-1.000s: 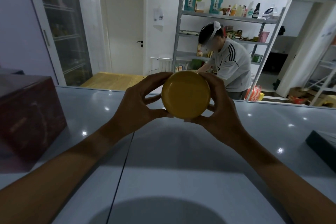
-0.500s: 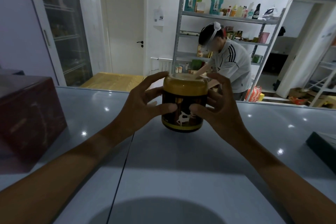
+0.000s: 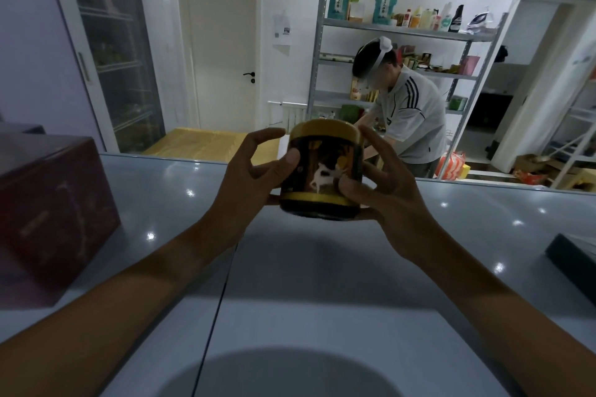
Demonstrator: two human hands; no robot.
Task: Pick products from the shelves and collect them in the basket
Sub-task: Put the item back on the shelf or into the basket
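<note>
Round tin [image 3: 322, 171], yellow lid and yellow base band, dark side with a white animal figure; held in the air above a glossy grey shelf top [image 3: 322, 284], roughly centre of view, not resting on the surface. Long axis near upright, lid end up and tipped slightly away toward the far side; printed side faces the wearer

Left hand [image 3: 248, 180] on the tin's left flank: thumb pressed on the dark side, index finger curled over toward the lid rim, other fingers behind the tin and out of sight. Right hand [image 3: 383, 184] on the right flank: thumb on the lower front near the base band, fingers wrapped up the far right side to the lid. Both hands curl round the tin, pinching it between them; neither is clearly nearer, grip looks even on both sides

Outward: dark red box [image 3: 48, 213] sits on the shelf top at near left, well apart from the tin. Edge of a dark flat box [image 3: 574, 261] at near right, also well apart. Beyond the far edge, another person [image 3: 409, 116] bends at a metal rack of goods [image 3: 403, 32]; a glass-door cabinet [image 3: 109, 51] stands far left beside a white door [image 3: 222, 45]

No basket in view. Judgement: tin is picked and under inspection, drop-off not yet done; the coming move turns on where the basket lies, probably below or beside the frame, so one hand would need to take the full weight first
</note>
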